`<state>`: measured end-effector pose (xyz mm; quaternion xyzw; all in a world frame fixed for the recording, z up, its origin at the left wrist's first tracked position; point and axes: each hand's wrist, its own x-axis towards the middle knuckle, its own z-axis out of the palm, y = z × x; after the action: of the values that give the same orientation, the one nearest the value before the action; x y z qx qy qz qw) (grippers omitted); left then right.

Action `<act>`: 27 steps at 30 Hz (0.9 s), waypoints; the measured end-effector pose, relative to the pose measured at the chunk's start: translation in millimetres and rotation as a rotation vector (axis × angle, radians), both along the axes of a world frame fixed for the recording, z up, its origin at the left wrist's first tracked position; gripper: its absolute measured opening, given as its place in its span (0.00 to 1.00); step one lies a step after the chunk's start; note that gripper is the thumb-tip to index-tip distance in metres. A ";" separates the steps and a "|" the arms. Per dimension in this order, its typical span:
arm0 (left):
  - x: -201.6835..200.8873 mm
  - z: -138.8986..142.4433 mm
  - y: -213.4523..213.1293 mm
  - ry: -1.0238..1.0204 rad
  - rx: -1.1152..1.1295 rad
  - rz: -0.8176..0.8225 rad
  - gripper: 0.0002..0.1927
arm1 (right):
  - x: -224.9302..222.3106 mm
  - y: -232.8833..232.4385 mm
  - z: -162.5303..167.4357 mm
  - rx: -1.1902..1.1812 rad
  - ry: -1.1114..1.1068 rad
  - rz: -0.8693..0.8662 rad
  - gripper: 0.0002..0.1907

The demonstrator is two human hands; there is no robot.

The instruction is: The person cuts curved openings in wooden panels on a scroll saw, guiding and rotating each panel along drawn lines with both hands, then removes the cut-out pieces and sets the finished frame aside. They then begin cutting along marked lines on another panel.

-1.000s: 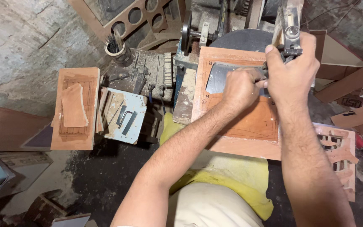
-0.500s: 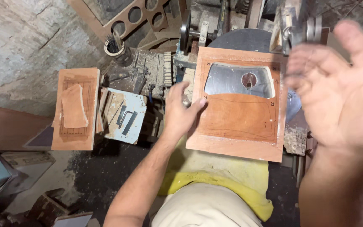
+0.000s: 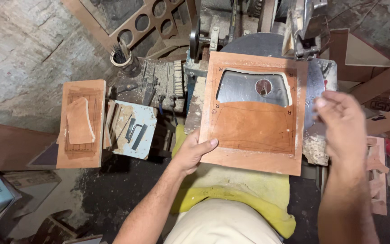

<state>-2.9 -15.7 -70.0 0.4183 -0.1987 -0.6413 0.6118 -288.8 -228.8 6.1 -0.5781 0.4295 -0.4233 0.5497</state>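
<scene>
The board [image 3: 253, 113] lies flat on the round metal surface [image 3: 314, 86] of the machine, its near edge reaching out over the person's lap and the yellow cloth [image 3: 231, 194]. The left hand [image 3: 194, 153] pinches the board's near left corner — thumb on top, fingers underneath — so this grip is closed on the board. The right hand [image 3: 341, 122] hangs in the air just past the board's right edge, fingers loosely spread, holding nothing and touching nothing; it is motion-blurred.

As for progress, the upper part of the drawn outline is already cut out — a window with rounded corners shows bare metal and a round hole [image 3: 263, 86] in the surface beneath. The lower panel, marked by pencil lines, is uncut, so by my reading about half of the marked shape is done.

To the left, well apart, a second board [image 3: 81, 124] carries a loose curved offcut [image 3: 79, 120], perhaps a piece from earlier cutting. A cup of pencils [image 3: 123, 58] stands beyond it.
</scene>
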 end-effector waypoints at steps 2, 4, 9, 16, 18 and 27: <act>1.4 5.2 3.2 -0.012 0.003 -0.006 0.33 | -6.5 8.5 -19.2 0.032 -0.060 0.021 0.21; 4.2 12.0 6.2 0.000 0.017 -0.009 0.34 | -9.5 15.0 -27.8 0.140 -0.249 0.115 0.26; 14.2 34.2 9.8 0.063 -0.015 0.006 0.36 | 0.3 15.1 -23.0 0.473 -0.722 0.368 0.33; 32.9 60.3 0.5 0.143 -0.151 0.035 0.34 | 37.2 -1.8 -21.3 0.569 -0.716 0.367 0.32; 33.4 64.1 -2.4 0.122 -0.173 0.039 0.34 | 40.0 -2.8 -21.2 0.612 -0.715 0.343 0.29; 40.3 72.1 -13.5 0.067 -0.166 0.078 0.32 | 35.4 -3.9 -13.9 0.590 -0.489 0.205 0.19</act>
<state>37.5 -29.2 2.1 0.3517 -0.2140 -0.6120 0.6752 -253.4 -232.7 -7.9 -0.3175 0.3293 -0.3498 0.8175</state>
